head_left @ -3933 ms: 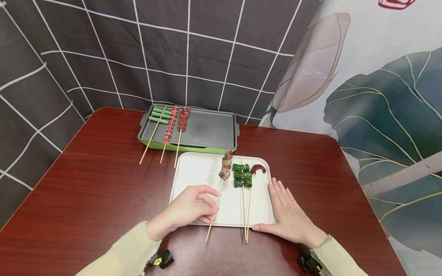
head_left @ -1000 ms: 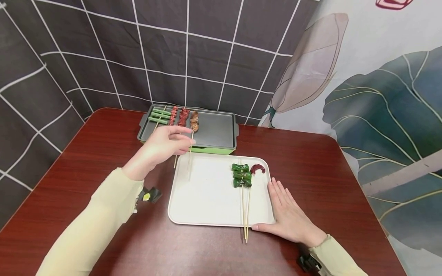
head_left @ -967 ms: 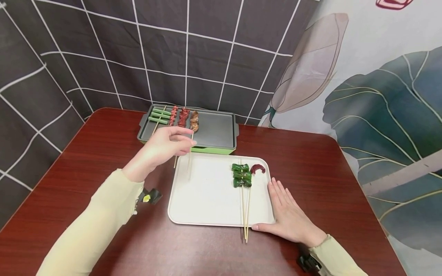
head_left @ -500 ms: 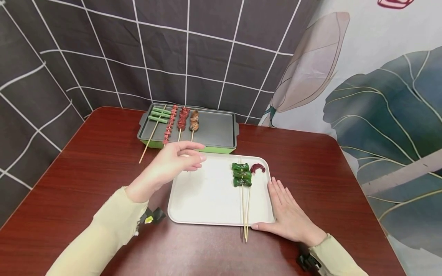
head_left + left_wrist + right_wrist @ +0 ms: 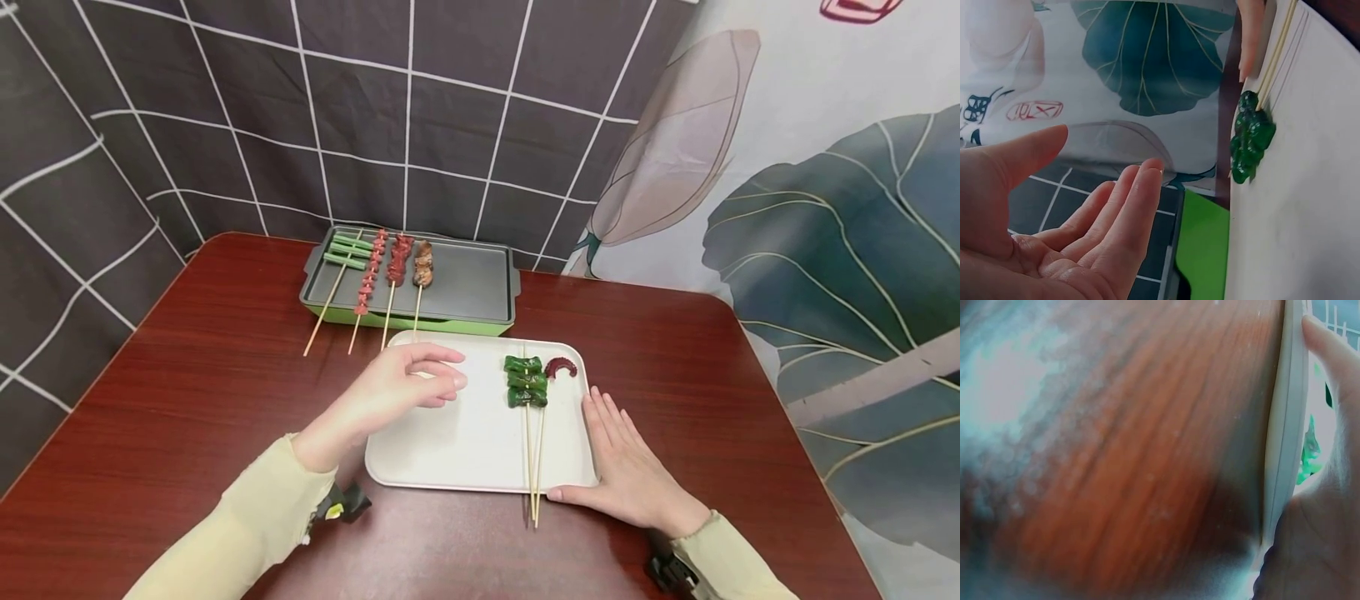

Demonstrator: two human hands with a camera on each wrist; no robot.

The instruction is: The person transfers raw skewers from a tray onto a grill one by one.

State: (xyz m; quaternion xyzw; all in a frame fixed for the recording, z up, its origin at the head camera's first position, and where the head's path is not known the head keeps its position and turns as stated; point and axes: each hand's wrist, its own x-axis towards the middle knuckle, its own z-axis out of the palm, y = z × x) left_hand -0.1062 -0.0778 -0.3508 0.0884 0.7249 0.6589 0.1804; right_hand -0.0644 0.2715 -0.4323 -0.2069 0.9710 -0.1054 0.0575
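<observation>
My left hand (image 5: 405, 385) hovers over the left part of the white tray (image 5: 465, 450) with nothing in it; in the left wrist view its thumb and fingers are apart and relaxed. My right hand (image 5: 633, 471) rests at the tray's right front corner with straight fingers along the side and the thumb at the front rim. On the tray's right lie a green pepper skewer (image 5: 527, 382) and a skewer with a dark red curled octopus tentacle (image 5: 561, 367), their sticks crossing over the front rim. A brown mushroom-like skewer (image 5: 423, 265) lies on the grill pan, its stick pointing forward.
The grey grill pan (image 5: 468, 283) with a green base stands behind the tray. Left of the brown skewer it bears a red meat skewer (image 5: 399, 260), a thin pink-red skewer (image 5: 371, 275) and a green stalk skewer (image 5: 347, 252). A tiled-pattern cloth hangs behind the table.
My left hand carried the brown skewer from the tray to the grill pan and let it go there. It has since drawn back over the tray. My right hand has stayed put.
</observation>
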